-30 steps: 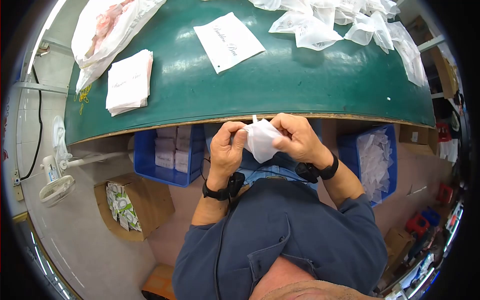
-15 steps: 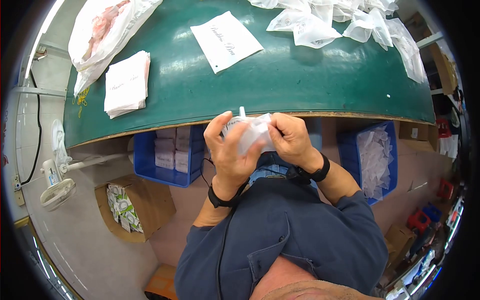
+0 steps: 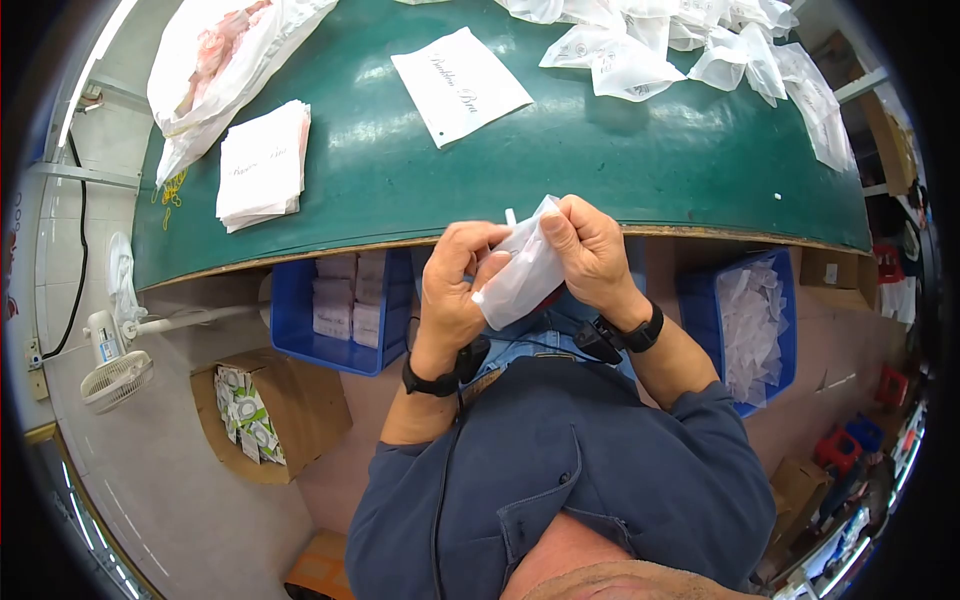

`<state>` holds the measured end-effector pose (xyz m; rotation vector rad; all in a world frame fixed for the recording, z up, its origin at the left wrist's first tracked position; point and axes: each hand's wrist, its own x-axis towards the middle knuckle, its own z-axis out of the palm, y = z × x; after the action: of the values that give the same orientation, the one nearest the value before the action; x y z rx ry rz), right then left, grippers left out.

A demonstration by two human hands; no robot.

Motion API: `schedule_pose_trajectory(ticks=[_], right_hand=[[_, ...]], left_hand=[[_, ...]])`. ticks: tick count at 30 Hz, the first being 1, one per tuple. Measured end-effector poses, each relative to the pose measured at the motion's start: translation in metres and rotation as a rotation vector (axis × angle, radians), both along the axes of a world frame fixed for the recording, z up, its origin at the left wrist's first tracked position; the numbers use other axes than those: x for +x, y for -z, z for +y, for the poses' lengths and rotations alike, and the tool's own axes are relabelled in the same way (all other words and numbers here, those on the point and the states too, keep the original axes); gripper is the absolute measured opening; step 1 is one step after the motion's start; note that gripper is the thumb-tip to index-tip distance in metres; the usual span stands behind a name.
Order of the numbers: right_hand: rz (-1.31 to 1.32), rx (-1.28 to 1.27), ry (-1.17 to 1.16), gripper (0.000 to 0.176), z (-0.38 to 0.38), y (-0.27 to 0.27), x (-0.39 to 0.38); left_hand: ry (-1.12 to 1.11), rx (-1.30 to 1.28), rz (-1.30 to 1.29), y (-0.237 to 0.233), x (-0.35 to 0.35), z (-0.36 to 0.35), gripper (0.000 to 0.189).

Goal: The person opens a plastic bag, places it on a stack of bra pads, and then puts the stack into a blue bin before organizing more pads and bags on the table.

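Between my two hands, in front of the table edge, is a frosted white plastic bag (image 3: 528, 278), held tilted. My right hand (image 3: 592, 250) pinches its upper right corner between thumb and fingers. At its left side my left hand (image 3: 458, 290) is curled with the fingertips and thumb on the plastic; the fingertips are slightly blurred. A small white tip (image 3: 510, 216) sticks up behind the bag's upper edge; I cannot make out what it belongs to. A flat printed bag (image 3: 462, 88) lies on the green table (image 3: 370, 165) beyond my hands.
A stack of printed white bags (image 3: 262, 168) lies at the left, near a big white plastic sack (image 3: 255, 50). Several frosted bags (image 3: 630, 65) are heaped at the back right. Below the table stand two blue bins (image 3: 340, 352) and a cardboard box (image 3: 310, 415); a fan (image 3: 115, 380) is at the left.
The bag has gone from crumpled between both hands to stretched out and hanging lower left. My left hand has turned and its fingers have curled; my right hand has risen slightly.
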<state>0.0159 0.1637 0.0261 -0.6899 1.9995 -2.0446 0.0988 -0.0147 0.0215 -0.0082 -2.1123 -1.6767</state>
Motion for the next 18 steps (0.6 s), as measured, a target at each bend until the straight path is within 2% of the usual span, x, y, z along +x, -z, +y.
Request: schedule_pose_trajectory(ticks=[3, 6, 10, 14, 18], right_hand=[[-0.072, -0.067, -0.014, 0.031, -0.003, 0.000, 0.006], [0.242, 0.072, 0.008, 0.032, -0.006, 0.005, 0.021], [0.218, 0.089, 0.005, 0.034, 0.018, -0.023, 0.012], [0.261, 0.063, 0.004, 0.036, 0.015, -0.015, 0.006], [0.279, 0.041, 0.004, 0.035, 0.009, -0.011, 0.003]], left_hand=[[-0.014, 0.067, -0.010, 0.013, -0.001, 0.010, 0.012], [-0.084, 0.233, -0.011, 0.018, -0.001, 0.016, 0.013], [-0.212, 0.184, -0.036, 0.012, 0.005, 0.000, 0.016], [-0.200, 0.184, 0.041, 0.018, 0.004, 0.002, 0.019], [-0.189, 0.243, -0.011, 0.027, 0.001, 0.003, 0.021]])
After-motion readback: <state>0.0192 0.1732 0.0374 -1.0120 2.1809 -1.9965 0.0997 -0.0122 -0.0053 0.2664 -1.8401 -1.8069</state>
